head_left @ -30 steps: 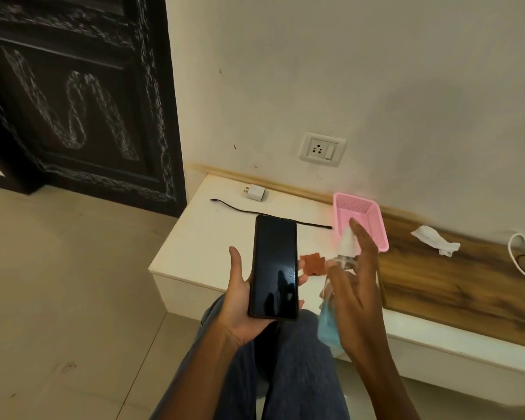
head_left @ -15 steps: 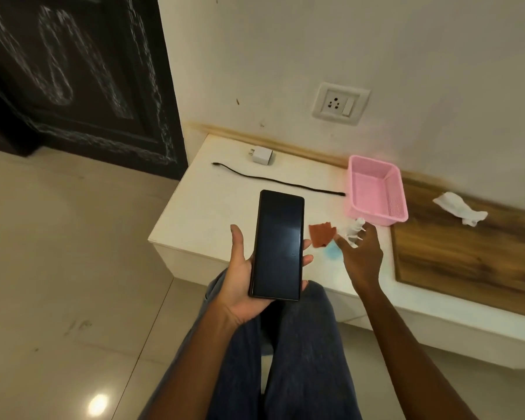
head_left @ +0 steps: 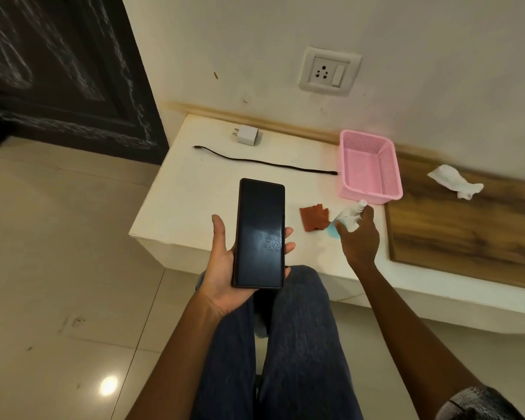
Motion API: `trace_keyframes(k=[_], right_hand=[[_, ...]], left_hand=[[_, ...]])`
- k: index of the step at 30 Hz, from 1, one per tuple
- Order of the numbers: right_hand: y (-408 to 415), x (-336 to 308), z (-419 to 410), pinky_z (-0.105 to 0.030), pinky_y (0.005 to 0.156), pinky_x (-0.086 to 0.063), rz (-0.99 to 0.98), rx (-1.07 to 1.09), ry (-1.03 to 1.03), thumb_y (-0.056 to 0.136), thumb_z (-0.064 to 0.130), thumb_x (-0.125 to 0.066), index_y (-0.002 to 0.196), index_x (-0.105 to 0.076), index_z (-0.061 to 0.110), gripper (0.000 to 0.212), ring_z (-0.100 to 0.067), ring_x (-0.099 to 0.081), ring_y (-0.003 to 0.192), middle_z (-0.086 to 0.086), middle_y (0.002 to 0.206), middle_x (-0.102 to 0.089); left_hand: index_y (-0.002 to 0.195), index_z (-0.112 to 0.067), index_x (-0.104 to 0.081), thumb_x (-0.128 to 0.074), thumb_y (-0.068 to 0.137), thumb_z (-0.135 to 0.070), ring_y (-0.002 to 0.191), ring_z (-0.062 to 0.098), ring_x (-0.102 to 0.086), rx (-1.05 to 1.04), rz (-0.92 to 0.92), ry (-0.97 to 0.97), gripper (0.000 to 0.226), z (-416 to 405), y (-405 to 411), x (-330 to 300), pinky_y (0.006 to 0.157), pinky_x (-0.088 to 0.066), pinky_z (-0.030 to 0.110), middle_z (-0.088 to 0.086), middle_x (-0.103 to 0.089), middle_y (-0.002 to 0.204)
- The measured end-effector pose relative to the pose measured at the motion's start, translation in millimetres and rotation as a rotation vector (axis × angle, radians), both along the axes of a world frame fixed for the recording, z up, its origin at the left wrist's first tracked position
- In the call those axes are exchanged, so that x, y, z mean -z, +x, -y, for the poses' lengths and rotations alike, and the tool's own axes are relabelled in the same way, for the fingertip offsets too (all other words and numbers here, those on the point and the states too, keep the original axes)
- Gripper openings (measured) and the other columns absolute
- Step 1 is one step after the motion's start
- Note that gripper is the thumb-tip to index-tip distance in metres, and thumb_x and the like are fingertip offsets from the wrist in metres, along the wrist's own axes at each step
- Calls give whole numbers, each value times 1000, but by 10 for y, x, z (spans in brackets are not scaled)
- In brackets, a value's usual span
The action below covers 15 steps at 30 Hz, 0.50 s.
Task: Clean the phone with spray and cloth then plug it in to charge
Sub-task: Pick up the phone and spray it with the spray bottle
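My left hand [head_left: 225,268] holds a black phone [head_left: 259,233] screen up over my lap, with a patch of spray droplets on the glass. My right hand [head_left: 358,237] is on the white ledge [head_left: 194,213], fingers wrapped on a small spray bottle [head_left: 350,213] with a white nozzle and blue liquid. A small rust-brown cloth [head_left: 314,218] lies just left of the bottle. A black cable [head_left: 264,162] lies stretched along the ledge, and a white charger plug [head_left: 246,135] sits behind it. A wall socket [head_left: 329,71] is above.
An empty pink basket [head_left: 370,168] stands right behind the bottle. A crumpled white tissue [head_left: 455,181] lies on the wooden board [head_left: 467,225] at the right. A dark door [head_left: 58,71] stands at the left. My legs in jeans are below the ledge.
My right hand has carried the spray bottle from beside the phone down to the ledge, next to the brown cloth. Droplets now show on the phone screen. The view has tilted down.
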State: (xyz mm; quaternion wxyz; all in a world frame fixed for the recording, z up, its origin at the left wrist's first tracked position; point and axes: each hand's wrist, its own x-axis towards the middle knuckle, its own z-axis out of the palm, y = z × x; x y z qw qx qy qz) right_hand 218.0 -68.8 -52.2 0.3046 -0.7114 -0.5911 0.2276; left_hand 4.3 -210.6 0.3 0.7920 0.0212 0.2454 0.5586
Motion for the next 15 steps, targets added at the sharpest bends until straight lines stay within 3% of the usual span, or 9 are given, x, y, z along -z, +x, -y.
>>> trace_keyframes(k=[3, 5, 7, 11, 15], right_hand=[[-11, -23, 100, -43, 102, -42, 59, 166, 124, 76, 33, -73, 133, -37, 13, 71, -27, -45, 124, -12, 138, -44], [-33, -22, 255, -41, 94, -47, 135, 241, 329, 76, 28, -72, 120, -49, 7, 54, -28, -53, 111, -15, 123, -55], [-78, 39, 419, -35, 89, -48, 200, 105, 453, 78, 19, -69, 105, -59, 3, 33, -29, -58, 99, -17, 107, -63], [-235, 167, 497, -38, 85, -49, 348, -304, 314, 80, 8, -68, 100, -65, 0, 22, -35, -65, 90, -20, 101, -68], [-412, 266, 215, -45, 101, -40, 551, -517, 66, 89, 3, -56, 128, -49, -1, 40, -38, -48, 123, -21, 134, -49]], left_hand=[[134, -18, -55, -33, 72, -82, 133, 31, -43, 3, 2, -8, 91, 22, -14, -8, 105, -36, 49, 13, -50, 142], [134, -18, -54, -36, 72, -82, 134, 31, -42, -2, 10, -13, 91, 37, -27, -16, 104, -38, 49, 13, -50, 142], [136, -18, -52, -43, 70, -81, 134, 31, -42, -10, 18, -9, 92, 57, -34, -34, 102, -41, 50, 14, -48, 143], [135, -17, -53, -59, 63, -77, 132, 32, -45, -4, 17, 5, 94, 89, -44, -87, 96, -47, 48, 14, -49, 142], [137, -17, -50, -51, 66, -79, 131, 31, -46, -9, 10, -16, 95, 128, -84, -85, 94, -48, 48, 15, -48, 143]])
